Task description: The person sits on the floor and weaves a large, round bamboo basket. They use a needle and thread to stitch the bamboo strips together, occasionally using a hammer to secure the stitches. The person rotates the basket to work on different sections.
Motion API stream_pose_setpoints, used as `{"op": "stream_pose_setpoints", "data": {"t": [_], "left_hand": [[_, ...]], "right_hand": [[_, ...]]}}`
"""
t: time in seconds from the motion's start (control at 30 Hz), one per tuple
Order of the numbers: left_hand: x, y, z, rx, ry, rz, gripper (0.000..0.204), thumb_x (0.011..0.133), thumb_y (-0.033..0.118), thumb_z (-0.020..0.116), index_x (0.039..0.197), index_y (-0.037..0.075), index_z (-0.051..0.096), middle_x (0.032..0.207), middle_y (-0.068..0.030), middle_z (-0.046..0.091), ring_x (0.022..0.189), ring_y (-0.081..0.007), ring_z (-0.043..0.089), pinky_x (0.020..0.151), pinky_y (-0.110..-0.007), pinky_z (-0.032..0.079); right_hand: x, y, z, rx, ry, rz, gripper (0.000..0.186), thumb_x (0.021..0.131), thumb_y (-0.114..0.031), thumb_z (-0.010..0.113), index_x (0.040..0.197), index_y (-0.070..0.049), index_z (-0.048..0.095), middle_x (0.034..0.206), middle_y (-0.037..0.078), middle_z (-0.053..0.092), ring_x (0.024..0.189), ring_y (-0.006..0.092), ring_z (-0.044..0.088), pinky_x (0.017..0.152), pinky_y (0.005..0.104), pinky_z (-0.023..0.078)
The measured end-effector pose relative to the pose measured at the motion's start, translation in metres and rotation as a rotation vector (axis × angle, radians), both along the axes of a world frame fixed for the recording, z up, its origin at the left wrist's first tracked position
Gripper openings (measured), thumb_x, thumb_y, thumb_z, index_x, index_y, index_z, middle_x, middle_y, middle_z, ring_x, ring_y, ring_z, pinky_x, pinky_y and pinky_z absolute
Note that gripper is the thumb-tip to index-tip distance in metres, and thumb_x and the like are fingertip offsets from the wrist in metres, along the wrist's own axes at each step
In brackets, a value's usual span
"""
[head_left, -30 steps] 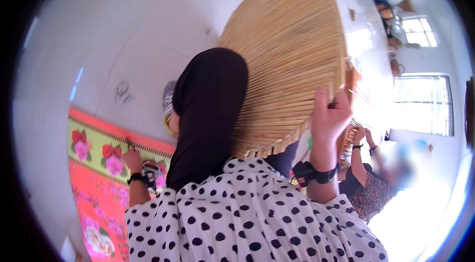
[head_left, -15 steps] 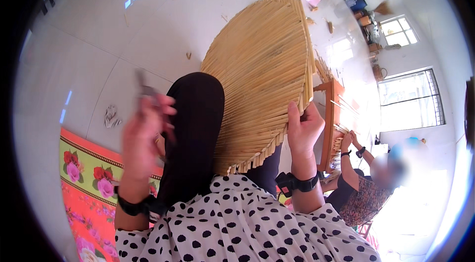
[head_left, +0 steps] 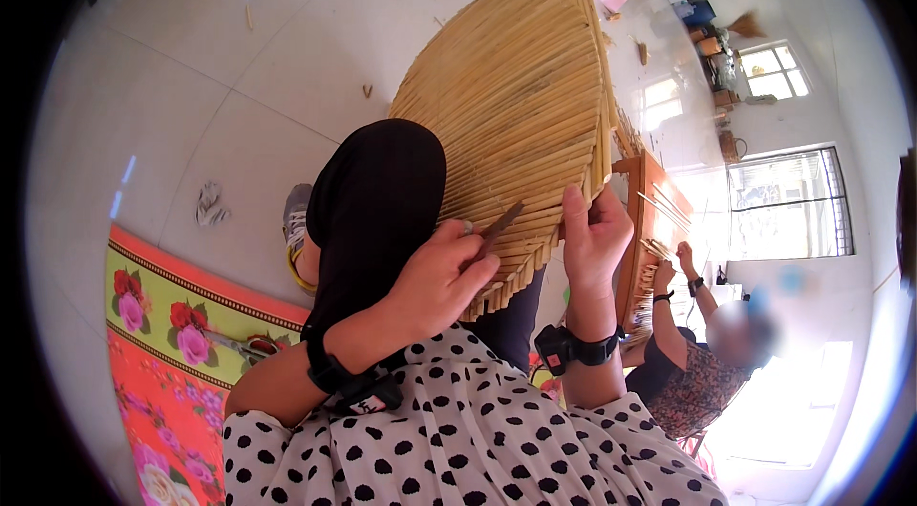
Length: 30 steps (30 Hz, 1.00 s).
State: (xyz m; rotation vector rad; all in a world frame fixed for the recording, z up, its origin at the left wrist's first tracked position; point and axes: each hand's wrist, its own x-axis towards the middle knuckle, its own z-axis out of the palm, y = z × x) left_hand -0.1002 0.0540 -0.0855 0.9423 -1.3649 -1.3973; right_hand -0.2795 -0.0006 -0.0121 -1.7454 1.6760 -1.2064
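Left hand, fingers clamped on small dark narrow-bladed knife, has moved from beside black-trousered knee to tan, round-edged panel of thin wooden slats, bringing tool to work. Panel beside knee; right hand pinches its lower-right edge.

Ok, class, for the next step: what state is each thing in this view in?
Left hand: closed around a knife
Knife: blade exposed, over the slatted panel
Right hand: gripping the panel's edge
Slatted panel: held, slats side by side
Scissors: lying on the cloth; open or shut unclear
Floral cloth: spread out
Whitish scrap: crumpled, on the floor
Wooden table: bearing loose sticks
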Motion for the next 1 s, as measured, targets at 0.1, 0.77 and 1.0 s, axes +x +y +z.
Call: {"op": "stream_pose_setpoints", "data": {"t": [0.1, 0.77, 1.0], "left_hand": [[-0.009, -0.001, 0.006, -0.045, -0.050, 0.059, 0.021, 0.093, 0.018, 0.060, 0.088, -0.003, 0.060, 0.104, -0.0157, 0.051, 0.094, -0.0286, 0.055, 0.081, -0.035, 0.045], [-0.026, -0.015, 0.019, -0.281, -0.309, 0.195, 0.017, 0.084, 0.015, 0.070, 0.088, 0.000, 0.062, 0.095, -0.0163, 0.051, 0.080, -0.0362, 0.060, 0.067, -0.042, 0.051], [-0.030, -0.012, 0.019, -0.271, -0.202, 0.219, 0.015, 0.083, 0.010, 0.070, 0.086, -0.001, 0.060, 0.091, -0.0173, 0.050, 0.073, -0.0374, 0.059, 0.064, -0.043, 0.050]], "right_hand": [[-0.002, -0.001, -0.001, -0.021, -0.008, 0.006, 0.020, 0.091, -0.015, 0.068, 0.097, 0.004, 0.065, 0.071, -0.003, 0.061, 0.063, 0.0010, 0.049, 0.054, 0.0183, 0.041], [0.016, 0.002, 0.005, -0.018, 0.122, -0.133, 0.022, 0.085, -0.015, 0.072, 0.094, 0.004, 0.066, 0.069, 0.003, 0.065, 0.059, 0.0037, 0.053, 0.055, 0.0233, 0.046], [0.022, -0.003, 0.009, -0.142, 0.374, -0.173, 0.024, 0.080, -0.019, 0.074, 0.088, 0.002, 0.065, 0.065, 0.014, 0.066, 0.054, 0.0221, 0.065, 0.055, 0.0329, 0.051]]}}
